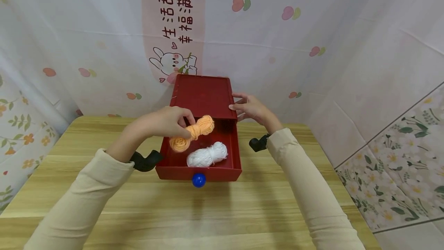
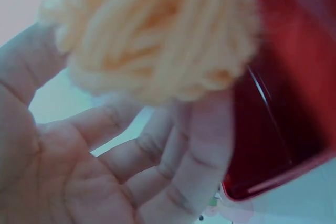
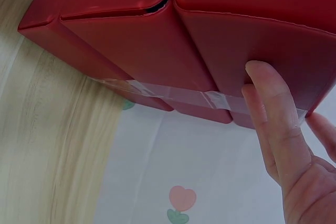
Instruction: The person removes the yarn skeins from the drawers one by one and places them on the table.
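Observation:
A small skein of orange yarn (image 1: 196, 131), tied at its waist, hangs over the pulled-out red drawer (image 1: 199, 173). The left hand (image 1: 165, 122) pinches it from the left between thumb and fingers; the left wrist view shows the yarn (image 2: 163, 40) close up at the fingertips. Inside the drawer lies a white yarn skein (image 1: 207, 154). Fairly straight fingers of the right hand (image 1: 252, 108) rest on the right side of the red box (image 1: 204, 96). In the right wrist view, fingertips (image 3: 261, 72) touch that red side wall.
A blue ball knob (image 1: 199, 180) sticks out from the drawer front. Clear tape (image 3: 178, 94) runs along the box's side. The box stands at the back of the wooden table (image 1: 166, 219), close to a printed white curtain (image 1: 263, 45).

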A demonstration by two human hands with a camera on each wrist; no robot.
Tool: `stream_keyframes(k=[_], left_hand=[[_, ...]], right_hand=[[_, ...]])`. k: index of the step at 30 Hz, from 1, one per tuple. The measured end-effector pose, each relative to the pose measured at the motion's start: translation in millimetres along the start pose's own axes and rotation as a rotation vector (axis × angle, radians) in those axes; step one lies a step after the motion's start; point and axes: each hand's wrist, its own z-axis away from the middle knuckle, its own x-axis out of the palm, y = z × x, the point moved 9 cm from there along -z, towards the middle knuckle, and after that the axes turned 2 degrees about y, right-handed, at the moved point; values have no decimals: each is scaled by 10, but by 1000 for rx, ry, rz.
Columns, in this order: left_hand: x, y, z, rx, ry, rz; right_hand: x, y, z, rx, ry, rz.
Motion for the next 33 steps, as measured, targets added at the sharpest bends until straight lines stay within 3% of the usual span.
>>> stream_keyframes(k=[5, 11, 20, 27, 33], left_hand=[[-89, -101, 91, 23, 66, 116], [-190, -266, 253, 6, 165, 244], [-259, -643, 518, -28, 328, 320], [-171, -1038, 687, -111, 412, 365], [4, -1375, 729, -161, 452, 394]], right_hand=[[14, 8, -11, 1, -10, -9], [21, 5, -9, -4, -12, -11], [1, 14, -8, -11, -13, -11], [-7, 19, -17, -13, -17, -14], [-2, 21, -15, -5, -10, -8]])
